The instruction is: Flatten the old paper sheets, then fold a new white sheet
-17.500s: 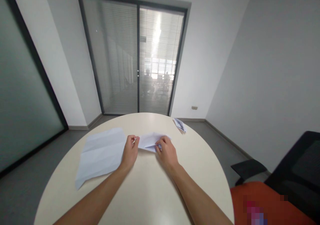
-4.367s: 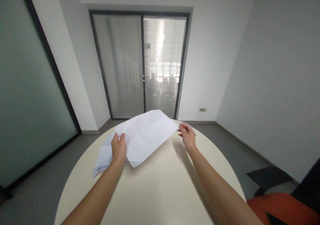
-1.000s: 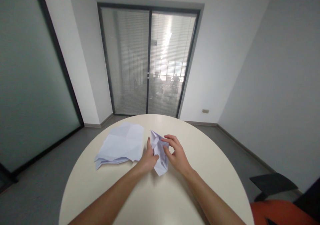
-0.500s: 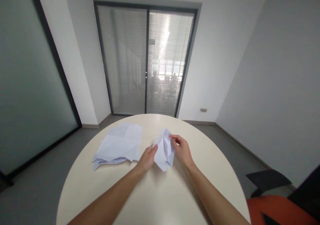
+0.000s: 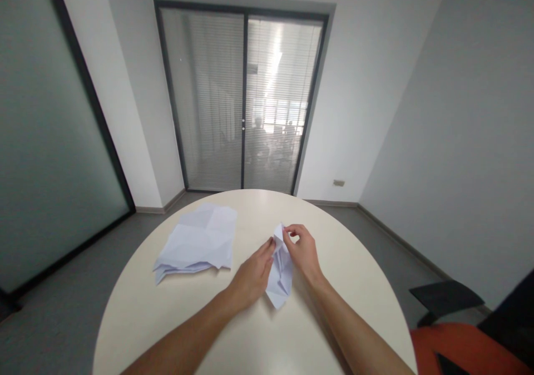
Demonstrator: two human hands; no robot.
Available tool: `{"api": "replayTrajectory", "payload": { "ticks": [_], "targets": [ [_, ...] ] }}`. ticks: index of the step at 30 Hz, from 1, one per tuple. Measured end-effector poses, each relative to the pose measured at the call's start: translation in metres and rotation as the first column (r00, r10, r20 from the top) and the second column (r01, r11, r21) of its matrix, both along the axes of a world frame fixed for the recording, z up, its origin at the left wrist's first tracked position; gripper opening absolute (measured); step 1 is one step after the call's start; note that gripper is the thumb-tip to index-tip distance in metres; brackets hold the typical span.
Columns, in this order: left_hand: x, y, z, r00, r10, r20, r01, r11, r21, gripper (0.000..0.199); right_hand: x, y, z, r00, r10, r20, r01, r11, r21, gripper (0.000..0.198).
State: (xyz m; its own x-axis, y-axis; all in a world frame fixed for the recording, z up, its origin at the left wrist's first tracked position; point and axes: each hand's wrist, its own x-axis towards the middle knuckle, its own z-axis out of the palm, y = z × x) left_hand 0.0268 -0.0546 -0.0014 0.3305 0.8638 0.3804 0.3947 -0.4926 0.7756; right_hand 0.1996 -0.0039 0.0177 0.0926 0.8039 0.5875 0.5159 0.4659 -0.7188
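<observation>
Pale grey walls (image 5: 362,85) enclosed a small room, with a dark-framed glass partition (image 5: 204,102) at the far side and a frosted panel (image 5: 50,113) at left. Low on the far wall, right of the partition, we noted a small plate (image 5: 339,183). Round, cream-coloured worktop (image 5: 258,341) lay before us, both forearms reaching over it from the near side.

Work piece: one white folded paper (image 5: 280,277), between our hands, slightly right of the worktop's middle. Its narrower end pointed away from us and a corner pointed back toward us; we saw creases and overlapping flaps along its length. We could not tell whether it touched the worktop or was held just above it.

Grip, our right hand (image 5: 305,251): thumb and bent fingers pinched the upper right edge of the folded paper. Grip, our left hand (image 5: 252,275): back upward along the paper's left side, fingers close together, tips against it near the upper end; thumb unclear, so we could not tell whether it pinched.

Left of the hands, apart from them, we recorded creased white sheets (image 5: 200,236) in an uneven pile. Beside the worktop, lower right: orange-seated chair (image 5: 450,347) with a black armrest (image 5: 445,296)
</observation>
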Motion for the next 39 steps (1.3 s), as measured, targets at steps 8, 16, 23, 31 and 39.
{"api": "replayTrajectory", "payload": {
  "ticks": [8, 16, 23, 31, 39],
  "targets": [
    [-0.013, 0.025, -0.003, 0.956, 0.259, 0.136, -0.238, 0.959, -0.151, 0.039, 0.008, 0.003, 0.010, 0.913, 0.139, -0.384, -0.216, 0.962, -0.165, 0.033],
    [-0.022, 0.028, 0.007, 0.855, 0.367, 0.367, -0.307, 0.928, -0.212, 0.040, 0.023, 0.010, 0.009, 0.788, -0.023, -0.615, -0.162, 0.956, -0.244, 0.021],
    [-0.023, 0.025, 0.018, 0.781, 0.376, 0.499, -0.296, 0.926, -0.235, 0.047, 0.032, 0.020, 0.002, 0.772, -0.122, -0.624, -0.078, 0.956, -0.283, 0.032],
    [-0.030, 0.026, 0.025, 0.754, 0.396, 0.524, -0.302, 0.918, -0.258, 0.046, 0.048, 0.020, 0.005, 0.836, -0.237, -0.495, 0.168, 0.969, -0.179, 0.053],
    [-0.065, 0.034, 0.038, 0.879, 0.406, 0.252, -0.378, 0.913, -0.154, 0.042, 0.077, 0.028, 0.013, 0.868, -0.265, -0.421, 0.140, 0.942, -0.305, 0.055]
  ]
}}
